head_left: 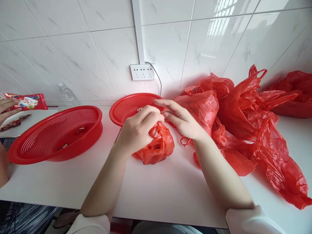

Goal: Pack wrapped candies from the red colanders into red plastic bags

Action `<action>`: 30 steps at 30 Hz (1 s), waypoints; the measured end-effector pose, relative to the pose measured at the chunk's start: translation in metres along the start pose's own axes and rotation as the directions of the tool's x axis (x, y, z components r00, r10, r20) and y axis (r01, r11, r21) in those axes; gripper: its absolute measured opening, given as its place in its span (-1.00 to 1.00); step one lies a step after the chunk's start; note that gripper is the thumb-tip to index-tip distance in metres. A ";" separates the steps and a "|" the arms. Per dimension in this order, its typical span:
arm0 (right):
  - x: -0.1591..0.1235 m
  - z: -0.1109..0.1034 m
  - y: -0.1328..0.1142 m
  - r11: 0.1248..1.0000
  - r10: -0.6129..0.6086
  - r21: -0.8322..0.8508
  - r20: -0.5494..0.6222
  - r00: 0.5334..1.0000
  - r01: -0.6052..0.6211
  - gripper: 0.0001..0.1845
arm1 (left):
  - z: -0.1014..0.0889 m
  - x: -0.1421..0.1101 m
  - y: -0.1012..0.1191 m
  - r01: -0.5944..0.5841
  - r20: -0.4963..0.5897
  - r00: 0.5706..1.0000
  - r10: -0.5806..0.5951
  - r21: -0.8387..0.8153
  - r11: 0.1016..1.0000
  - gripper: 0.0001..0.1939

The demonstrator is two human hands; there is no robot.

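On the white table in front of me stands a small red plastic bag (164,143), rounded at the bottom and gathered at its top. My left hand (140,130) is closed around the bag's gathered neck. Just right of it, my right hand (184,122) has its fingers stretched towards the left hand, with the thumb close to the left knuckles. A thin strand seems to run between the two hands, too fine to identify. Behind them, a red perforated basket (122,105) holds small wrapped pieces and is partly covered by my left hand.
A larger red basket (97,125) with several small wrapped pieces sits left. Full red bags (202,105) crowd the right. A clear plastic bottle (68,94) and power socket (142,72) are at the wall. Another person's hand (6,107) touches a red packet (30,102) near a white scale.
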State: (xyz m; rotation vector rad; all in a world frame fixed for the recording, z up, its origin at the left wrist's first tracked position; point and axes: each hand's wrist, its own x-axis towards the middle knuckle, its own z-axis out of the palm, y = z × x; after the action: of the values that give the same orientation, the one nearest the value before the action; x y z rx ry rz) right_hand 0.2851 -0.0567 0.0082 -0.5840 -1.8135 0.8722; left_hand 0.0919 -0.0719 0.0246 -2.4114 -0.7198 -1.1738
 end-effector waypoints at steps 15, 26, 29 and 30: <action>-0.018 -0.011 0.001 0.860 0.152 -0.418 -0.335 0.930 -0.291 -0.75 | -0.007 -0.017 -0.011 0.409 -0.174 0.903 -0.393 0.070 0.910 -0.83; -0.077 -0.075 0.030 0.730 0.362 -0.364 -0.512 0.779 -0.578 -0.91 | -0.027 -0.073 -0.031 0.777 0.042 0.629 -0.777 0.006 0.629 -0.63; -0.088 -0.083 0.034 0.664 0.356 -0.448 -0.514 0.781 -0.598 -0.84 | -0.021 -0.085 -0.043 0.887 0.384 0.442 -0.811 -0.053 0.459 -0.67; -0.088 -0.084 0.031 0.673 0.362 -0.492 -0.431 0.826 -0.552 -0.80 | -0.018 -0.088 -0.047 0.909 0.516 0.385 -0.765 -0.069 0.411 -0.68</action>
State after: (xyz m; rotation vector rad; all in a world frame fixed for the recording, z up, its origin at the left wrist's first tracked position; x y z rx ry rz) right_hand 0.3964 -0.0764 -0.0465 -1.5696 -1.6560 0.4551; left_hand 0.0070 -0.0691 -0.0307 -2.6051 -2.3397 -1.1416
